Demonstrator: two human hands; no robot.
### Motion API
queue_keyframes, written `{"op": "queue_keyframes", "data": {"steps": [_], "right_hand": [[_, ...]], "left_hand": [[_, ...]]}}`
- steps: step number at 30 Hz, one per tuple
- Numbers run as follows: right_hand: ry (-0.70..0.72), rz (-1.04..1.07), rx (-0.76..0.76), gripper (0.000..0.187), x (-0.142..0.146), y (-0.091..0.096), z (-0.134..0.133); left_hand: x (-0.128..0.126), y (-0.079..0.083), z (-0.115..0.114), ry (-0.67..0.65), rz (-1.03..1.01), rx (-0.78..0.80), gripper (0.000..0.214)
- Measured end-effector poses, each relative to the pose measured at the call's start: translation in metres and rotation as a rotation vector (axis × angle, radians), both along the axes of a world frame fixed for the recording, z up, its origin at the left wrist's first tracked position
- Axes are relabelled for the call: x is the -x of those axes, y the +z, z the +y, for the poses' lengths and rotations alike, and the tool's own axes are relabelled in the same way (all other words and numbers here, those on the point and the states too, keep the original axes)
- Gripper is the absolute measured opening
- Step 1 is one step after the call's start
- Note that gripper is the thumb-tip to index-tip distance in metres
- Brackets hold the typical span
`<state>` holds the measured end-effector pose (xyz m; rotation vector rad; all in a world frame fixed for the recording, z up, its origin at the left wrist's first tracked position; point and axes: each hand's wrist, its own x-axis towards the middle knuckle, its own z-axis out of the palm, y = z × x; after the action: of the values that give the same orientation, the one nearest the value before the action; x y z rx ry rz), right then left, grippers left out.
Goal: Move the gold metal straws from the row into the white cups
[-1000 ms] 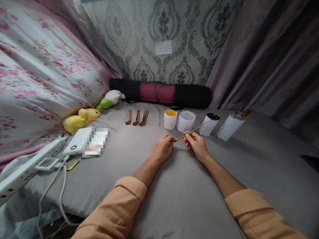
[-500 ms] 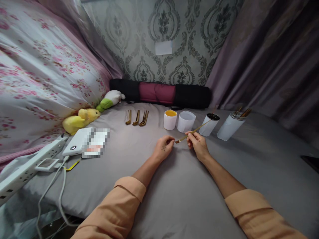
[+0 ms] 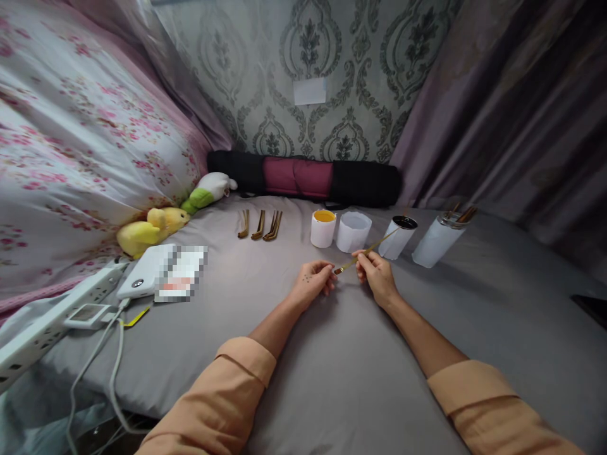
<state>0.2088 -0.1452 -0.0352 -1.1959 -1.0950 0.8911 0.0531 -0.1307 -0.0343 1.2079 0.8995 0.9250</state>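
My right hand [image 3: 377, 275] pinches a thin golden brush [image 3: 365, 252] that slants up toward the black-rimmed white cup [image 3: 399, 237]; its bristle end points at my left hand [image 3: 315, 282]. The left hand rests on the grey sheet [image 3: 332, 373] with its fingers curled and held together just beside the brush tip; I see nothing in them. Behind the hands stand a white cup with yellow contents [image 3: 323, 227] and an empty white cup [image 3: 353, 230].
A tilted white container holding several sticks [image 3: 437, 239] lies at the right. Several golden utensils [image 3: 260, 225] lie at the back left. Yellow plush toys [image 3: 149, 229], a power bank [image 3: 142, 279], a power strip [image 3: 47, 322] and cables sit at the left. A dark roll [image 3: 303, 177] lines the wall.
My left hand has let go of the brush tip and turned slightly, fingers curling beside it. The right hand still holds the brush, shifted a little right.
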Motion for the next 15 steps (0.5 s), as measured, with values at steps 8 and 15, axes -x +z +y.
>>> {"op": "queue_keyframes", "data": {"steps": [8, 15], "right_hand": [[0.006, -0.003, 0.021, 0.023, 0.0010, 0.0020, -0.0022], [0.038, -0.020, 0.014, 0.023, 0.0016, 0.0012, -0.0021]], "left_hand": [[-0.0011, 0.0028, -0.0025, -0.135, -0.083, 0.183, 0.018], [0.0016, 0.0032, -0.0034, -0.201, -0.182, 0.271, 0.015]]}}
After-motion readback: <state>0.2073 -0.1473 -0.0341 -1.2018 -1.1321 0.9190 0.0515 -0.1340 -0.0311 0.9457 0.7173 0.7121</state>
